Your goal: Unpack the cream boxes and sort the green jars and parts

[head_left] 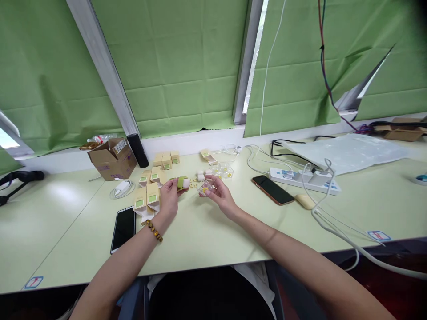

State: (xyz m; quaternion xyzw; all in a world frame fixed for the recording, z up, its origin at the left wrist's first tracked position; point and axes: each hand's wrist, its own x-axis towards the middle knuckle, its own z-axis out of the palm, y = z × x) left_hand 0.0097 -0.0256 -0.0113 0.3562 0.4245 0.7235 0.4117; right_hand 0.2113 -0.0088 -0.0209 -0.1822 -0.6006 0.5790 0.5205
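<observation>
My left hand (170, 198) grips a small green-and-white rounded piece (183, 182) between thumb and fingers; its exact kind is unclear. In my right hand (222, 195) is a clear plastic case (204, 188) with something yellow inside, pinched by thumb and fingertips just above the table. Several tiny gold-coloured pieces (193, 183) lie between the two hands. Just behind them sit a few small whitish-pink pieces (200, 175). More clear cases with yellow bits (227, 170) stand beyond my right hand. Beside my left hand are several small cream boxes with green windows (153, 195).
A dark-screened phone (123, 229) lies at left, another phone (272, 189) at right, near a beige mouse (304, 201) and a white power strip (303, 179) with trailing cables. Along the back stand a cardboard box (115, 162) and a black cylinder (138, 151). A plastic sheet (353, 151) lies right.
</observation>
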